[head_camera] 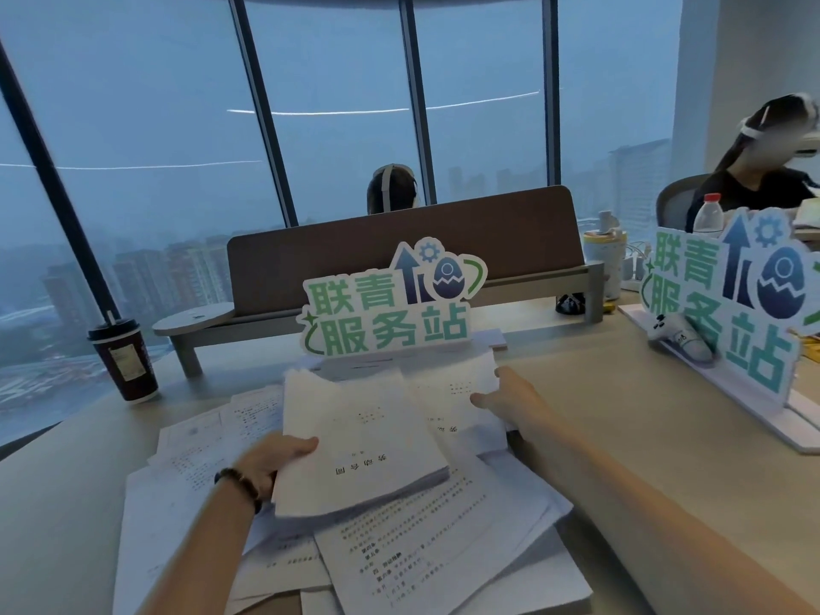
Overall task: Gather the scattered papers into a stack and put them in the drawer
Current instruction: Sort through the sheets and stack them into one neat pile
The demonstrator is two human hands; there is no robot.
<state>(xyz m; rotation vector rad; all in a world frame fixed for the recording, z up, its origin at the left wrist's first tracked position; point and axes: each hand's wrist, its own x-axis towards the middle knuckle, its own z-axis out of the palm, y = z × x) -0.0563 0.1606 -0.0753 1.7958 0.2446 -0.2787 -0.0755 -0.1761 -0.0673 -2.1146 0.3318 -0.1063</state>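
Printed white papers lie scattered over the desk (621,415) in front of me. My left hand (270,461), with a dark bead bracelet at the wrist, grips the left edge of a thick bundle of sheets (359,446), thumb on top, lifted a little above the loose pages. My right hand (506,395) reaches forward and pinches the right edge of another sheet (452,392) lying behind the bundle. More loose sheets (426,543) spread out beneath, toward me and to the left (199,441). No drawer is in view.
A green and white cut-out sign (390,304) stands just behind the papers, a second one (727,299) at the right. A dark paper cup (126,357) stands at the left. A brown divider (399,255) crosses the desk's back, with people seated beyond.
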